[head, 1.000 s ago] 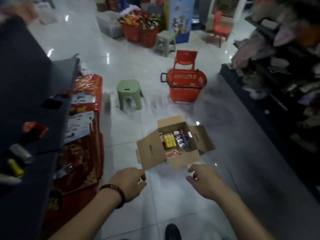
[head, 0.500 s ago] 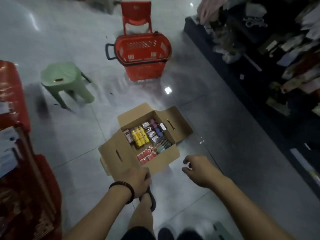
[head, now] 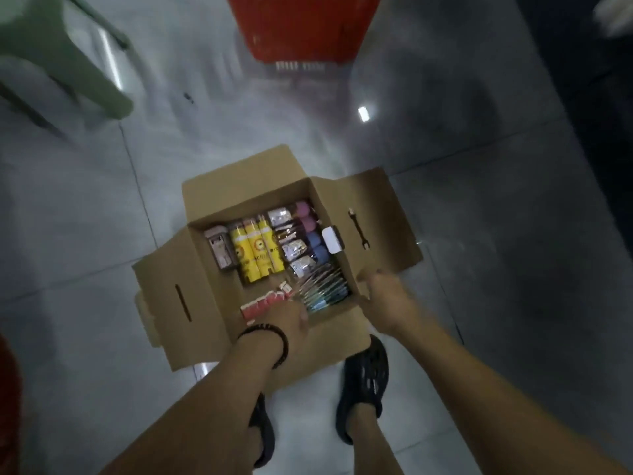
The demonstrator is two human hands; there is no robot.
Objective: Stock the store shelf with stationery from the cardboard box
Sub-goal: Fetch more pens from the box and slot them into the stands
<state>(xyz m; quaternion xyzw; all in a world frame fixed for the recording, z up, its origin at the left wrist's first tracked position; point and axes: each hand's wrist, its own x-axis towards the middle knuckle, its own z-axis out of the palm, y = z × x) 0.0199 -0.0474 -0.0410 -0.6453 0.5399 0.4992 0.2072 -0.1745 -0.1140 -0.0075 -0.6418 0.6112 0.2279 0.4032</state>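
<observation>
Cardboard box [head: 205, 303] stands open on the tiled floor, all four flaps folded outward, directly beneath both hands. Left hand [head: 289, 318], a dark beaded bracelet [head: 274, 334] at its wrist, is over the near wall of the box; its fingertips reach the red packs [head: 263, 303] just ahead of it. The fingers are blurred and partly hidden, so its grasp cannot be determined. Right hand [head: 385, 296] is at the near right corner of the box, against the rim. Blur prevents telling whether it grips the wall or merely touches it. A bundle of pens [head: 322, 289] lies between the two hands. Yellow tubes [head: 255, 250] stand beyond the left hand, deeper in the box. Black sandals [head: 366, 382] sit below the right hand, just behind the box. A red basket [head: 301, 29] and a green stool [head: 51, 53] stand well beyond both hands.
</observation>
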